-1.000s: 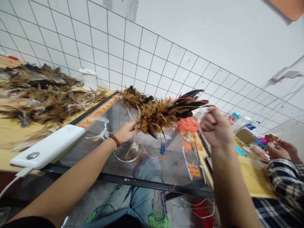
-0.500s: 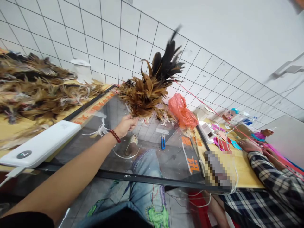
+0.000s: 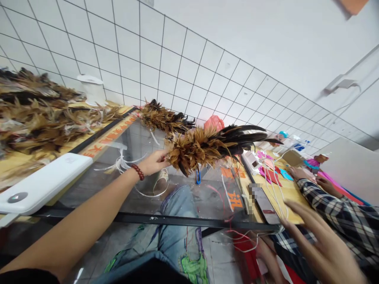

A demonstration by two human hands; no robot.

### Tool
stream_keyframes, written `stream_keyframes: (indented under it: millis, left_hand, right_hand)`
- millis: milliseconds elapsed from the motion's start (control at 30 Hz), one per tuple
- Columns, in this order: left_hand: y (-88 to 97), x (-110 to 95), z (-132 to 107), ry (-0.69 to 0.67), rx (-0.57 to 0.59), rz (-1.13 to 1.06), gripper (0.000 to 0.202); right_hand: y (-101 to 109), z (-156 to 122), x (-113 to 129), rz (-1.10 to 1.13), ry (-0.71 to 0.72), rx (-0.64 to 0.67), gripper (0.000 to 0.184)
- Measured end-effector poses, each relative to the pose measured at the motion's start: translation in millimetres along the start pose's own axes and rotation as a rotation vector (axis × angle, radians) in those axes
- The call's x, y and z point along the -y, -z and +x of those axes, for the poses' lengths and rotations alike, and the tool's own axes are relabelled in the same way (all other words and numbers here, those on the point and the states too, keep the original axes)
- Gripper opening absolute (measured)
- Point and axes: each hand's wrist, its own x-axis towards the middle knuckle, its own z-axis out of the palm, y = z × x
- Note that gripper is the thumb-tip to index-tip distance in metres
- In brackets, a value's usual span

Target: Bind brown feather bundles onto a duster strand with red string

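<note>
My left hand (image 3: 155, 161), with a red bead bracelet on the wrist, is closed on the near end of a bundle of brown and black feathers (image 3: 204, 148). The bundle lies almost level above the glass tabletop (image 3: 183, 201), its long black tips pointing right. Behind it, a second feather bundle (image 3: 167, 118) rests at the back of the glass. Low on the right, my right hand (image 3: 328, 244) is blurred, with its fingers stretched out and nothing seen in them. It is nearest to the phone (image 3: 265, 205) at the table's right edge.
Feather piles (image 3: 44, 122) and a white power bank (image 3: 47, 179) are on the left. White ties (image 3: 120, 161) and a blue-handled tool (image 3: 198, 176) lie on the glass. A red plastic bag (image 3: 213, 123) sits behind. A co-worker's plaid sleeve (image 3: 325, 197) is at right.
The feather bundle in my left hand has swung from upright down to the right, uncovering the second bundle behind. My right hand has come into view at lower right.
</note>
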Motion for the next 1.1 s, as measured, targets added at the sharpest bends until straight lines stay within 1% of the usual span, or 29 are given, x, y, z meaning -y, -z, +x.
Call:
stream_keyframes:
  millis: [33,67,100,133,167,200,233,267,300,333,367,400,433,500,567,633,700,767,833,867,933,967,1000,1033,1100]
  left_hand:
    - [1.0,-0.4,-0.4,-0.003,0.02,0.047,0.023]
    - [2.5,-0.9,-0.7,-0.004,0.03,0.084,0.024]
    - [4.5,-1.6,-1.0,-0.002,0.037,0.119,0.024]
    - [6.7,-2.4,-1.2,0.001,0.039,0.151,0.024]
    - [8.9,-3.3,-1.6,0.004,0.037,0.173,0.024]
    - [10.7,-4.2,-1.9,0.008,0.037,0.178,0.024]
    - [11.7,-5.0,-2.2,0.013,0.045,0.165,0.023]
    - [11.7,-5.5,-2.5,0.02,0.062,0.135,0.024]
    - [10.5,-5.5,-2.7,0.03,0.09,0.091,0.024]
    - [8.3,-5.0,-2.7,0.042,0.126,0.038,0.025]
    - [5.4,-3.9,-2.6,0.055,0.164,-0.019,0.025]
    - [2.3,-2.4,-2.4,0.069,0.193,-0.079,0.025]
    - [-0.5,-0.8,-2.0,0.079,0.201,-0.147,0.025]
    - [-3.2,1.3,-0.9,0.103,0.169,-0.313,0.03]
    - [-0.2,-0.5,0.2,0.12,0.099,-0.516,0.04]
    - [7.1,-6.3,1.1,0.132,0.044,-0.716,0.04]
    - [15.3,-13.6,1.5,0.156,-0.005,-0.864,0.032]
    - [21.1,-19.0,1.6,0.218,-0.058,-0.941,0.028]
    - [23.0,-20.8,1.8,0.292,-0.091,-0.976,0.028]
    - [22.5,-20.5,1.9,0.324,-0.091,-0.987,0.029]
    - [19.2,-18.5,1.8,0.357,-0.074,-1.006,0.03]
    - [16.6,-17.4,1.6,0.363,-0.056,-1.012,0.03]
    - [13.7,-16.4,1.4,0.367,-0.032,-1.017,0.03]
    - [10.6,-15.7,1.2,0.369,-0.005,-1.022,0.03]
    - [5.0,-15.2,0.6,0.374,0.043,-1.031,0.03]
  right_hand:
    - [-19.6,16.8,10.4,0.052,0.008,0.018,0.047]
    - [-38.5,34.4,22.0,0.156,0.011,0.029,0.056]
    - [-54.8,51.5,33.2,0.297,0.022,0.102,0.062]
    - [-66.7,67.2,42.5,0.451,0.023,0.234,0.063]
    - [-72.9,81.0,48.7,0.59,0.011,0.418,0.058]
    - [-73.3,92.6,51.2,0.743,-0.021,0.536,0.05]
    - [-68.6,102.3,49.7,0.898,-0.062,0.595,0.04]
    - [-60.2,110.4,44.5,1.048,-0.109,0.575,0.032]
    - [-50.2,117.1,36.3,1.185,-0.159,0.486,0.026]
    - [-40.7,122.7,26.3,1.293,-0.204,0.368,0.022]
    - [-33.5,127.0,15.3,1.361,-0.25,0.266,0.02]
    - [-29.8,129.7,4.3,1.391,-0.301,0.197,0.018]
    - [-30.1,130.3,-5.9,1.394,-0.358,0.168,0.018]
    - [-40.9,123.7,-22.5,1.346,-0.481,0.198,0.02]
    - [-58.9,105.6,-33.7,1.27,-0.575,0.265,0.024]
    - [-74.9,78.8,-41.5,1.187,-0.625,0.322,0.029]
    - [-82.9,50.0,-49.0,1.104,-0.642,0.35,0.033]
    - [-81.7,26.8,-56.8,1.009,-0.63,0.367,0.036]
    - [-74.8,14.2,-60.9,0.827,-0.552,0.434,0.039]
    - [-71.3,12.3,-59.3,0.707,-0.472,0.497,0.039]
    - [-69.1,15.9,-44.2,0.482,-0.267,0.608,0.033]
    - [-72.5,20.4,-29.8,0.418,-0.164,0.638,0.029]
    - [-79.9,26.1,-11.0,0.401,-0.08,0.639,0.03]
    - [-91.7,32.6,11.2,0.432,-0.025,0.623,0.034]
    - [-126.9,46.2,60.2,0.605,0.034,0.603,0.038]
